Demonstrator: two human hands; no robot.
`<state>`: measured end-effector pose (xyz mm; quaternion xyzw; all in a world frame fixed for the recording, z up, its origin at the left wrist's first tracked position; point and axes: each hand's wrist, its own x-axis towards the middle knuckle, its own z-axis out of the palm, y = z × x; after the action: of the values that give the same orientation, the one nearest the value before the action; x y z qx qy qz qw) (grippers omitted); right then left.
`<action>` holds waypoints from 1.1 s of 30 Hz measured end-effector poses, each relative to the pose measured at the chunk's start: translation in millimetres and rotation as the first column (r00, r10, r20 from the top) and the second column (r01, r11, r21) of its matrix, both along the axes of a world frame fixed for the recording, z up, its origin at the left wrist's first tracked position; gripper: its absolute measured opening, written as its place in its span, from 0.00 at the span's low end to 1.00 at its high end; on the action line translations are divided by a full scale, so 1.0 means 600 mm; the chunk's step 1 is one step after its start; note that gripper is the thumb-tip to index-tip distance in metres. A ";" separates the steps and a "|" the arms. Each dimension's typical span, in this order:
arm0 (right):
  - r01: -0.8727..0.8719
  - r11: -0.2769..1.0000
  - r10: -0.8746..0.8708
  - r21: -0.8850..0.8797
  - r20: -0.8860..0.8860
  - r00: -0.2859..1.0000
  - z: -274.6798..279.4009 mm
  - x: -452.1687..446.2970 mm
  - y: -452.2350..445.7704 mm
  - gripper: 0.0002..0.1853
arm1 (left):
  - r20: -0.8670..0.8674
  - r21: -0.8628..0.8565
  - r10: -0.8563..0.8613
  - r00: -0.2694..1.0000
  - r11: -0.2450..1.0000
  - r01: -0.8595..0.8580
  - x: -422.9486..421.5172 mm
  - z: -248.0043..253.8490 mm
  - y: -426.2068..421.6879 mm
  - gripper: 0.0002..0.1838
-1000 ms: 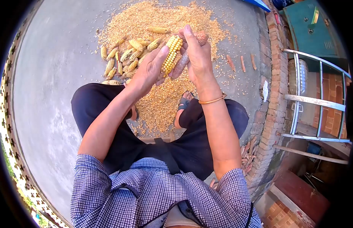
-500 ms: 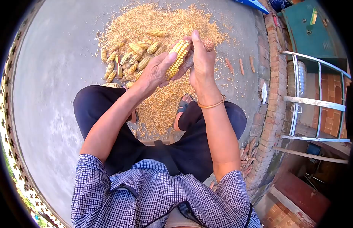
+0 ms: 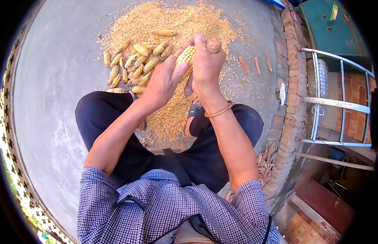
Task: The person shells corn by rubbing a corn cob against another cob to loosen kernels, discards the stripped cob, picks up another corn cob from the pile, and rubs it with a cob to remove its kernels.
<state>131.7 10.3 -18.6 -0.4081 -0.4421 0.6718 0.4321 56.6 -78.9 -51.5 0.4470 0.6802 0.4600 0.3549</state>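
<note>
Two hands are closed near each other: the yellow ear (image 3: pixel 185 56) is held in the left hand (image 3: pixel 160 83), the bare cob (image 3: pixel 213 46) in the right hand (image 3: pixel 207 67); whether ear and cob touch is hidden. The ear could be twisted out of the left hand if it were pushed unevenly, since its sides are rounded. Skin could be scraped if the rough cob slipped, and grains could be flung wide by a sudden push. Beyond and below the grip, smooth grey floor (image 3: pixel 55 81) is covered by a broad, grainy heap (image 3: pixel 168 122); to its left, tapered, ridged ears (image 3: pixel 151 64) are piled. Within the grip, the ear is set with plump, glossy rows — the cob is seen as reddish, pitted and blunt-ended.
</note>
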 end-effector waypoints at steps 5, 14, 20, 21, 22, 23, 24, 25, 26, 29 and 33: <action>0.017 0.979 -0.053 0.203 0.172 0.984 -0.013 -0.008 0.013 0.08 | 0.705 -0.024 -0.015 0.709 0.999 0.045 -0.003 0.030 -0.006 0.26; -0.143 0.978 0.133 -0.149 -0.076 0.988 0.001 0.009 0.033 0.16 | 0.920 0.037 -0.022 0.392 0.999 -0.031 -0.026 0.026 -0.007 0.29; -0.198 0.970 0.189 -0.139 -0.081 0.979 -0.001 0.032 0.057 0.15 | 0.959 0.071 -0.048 0.279 0.995 -0.072 -0.047 0.018 -0.005 0.27; -0.186 0.975 0.173 -0.120 -0.111 0.979 -0.002 0.032 0.055 0.15 | 0.951 0.035 -0.004 0.310 0.995 -0.093 -0.045 0.019 -0.005 0.26; -0.182 0.977 0.171 -0.110 -0.102 0.980 -0.001 0.031 0.050 0.15 | 0.940 0.001 0.038 0.338 0.993 -0.115 -0.043 0.020 -0.004 0.26; -0.177 0.979 0.168 -0.101 -0.089 0.982 0.000 0.030 0.040 0.14 | 0.921 0.005 0.041 0.386 0.993 -0.118 -0.041 0.021 -0.004 0.25; -0.173 0.981 0.166 -0.090 -0.075 0.983 0.000 0.027 0.032 0.14 | 0.901 0.010 0.043 0.432 0.993 -0.122 -0.038 0.022 -0.003 0.24; -0.186 0.982 0.183 -0.030 -0.070 0.981 -0.004 0.020 0.025 0.18 | 0.878 0.018 0.045 0.477 0.992 -0.127 -0.036 0.022 -0.002 0.24; -0.199 0.980 0.200 0.028 -0.063 0.978 -0.011 0.013 0.016 0.21 | 0.857 0.020 0.065 0.512 0.987 -0.160 -0.030 0.022 -0.001 0.24; -0.223 0.955 0.209 0.197 0.093 0.974 -0.019 0.001 -0.003 0.28 | 0.817 0.045 0.074 0.573 0.980 -0.191 -0.016 0.028 -0.003 0.28; -0.186 0.912 0.068 0.365 0.314 0.947 -0.025 -0.010 -0.021 0.30 | 0.719 0.034 0.028 0.694 0.997 -0.076 -0.005 0.026 -0.007 0.28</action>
<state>125.5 -2.4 -33.4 -0.3793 -0.6519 0.5291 0.3888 53.9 -82.9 -35.8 0.2235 0.4857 0.6283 0.5651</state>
